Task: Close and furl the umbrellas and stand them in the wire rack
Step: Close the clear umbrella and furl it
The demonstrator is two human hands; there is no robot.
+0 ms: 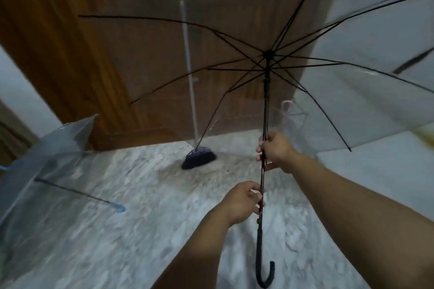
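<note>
I hold an open clear umbrella with black ribs (266, 91) upright in front of me, its canopy spread wide. My right hand (273, 151) grips the black shaft partway up, below the runner. Lower on the same shaft my left hand (243, 202) is closed, just above the black hooked handle (264, 260). A second open clear umbrella with a blue handle (77, 191) lies on its side on the floor at the left. No wire rack is in view.
A broom with a white stick and dark bristles (198, 159) leans against the brown wooden door (141, 65). A clear folded umbrella with a pale pink handle (287, 107) stands by the white wall (375, 19). The floor (141, 230) is grey marble.
</note>
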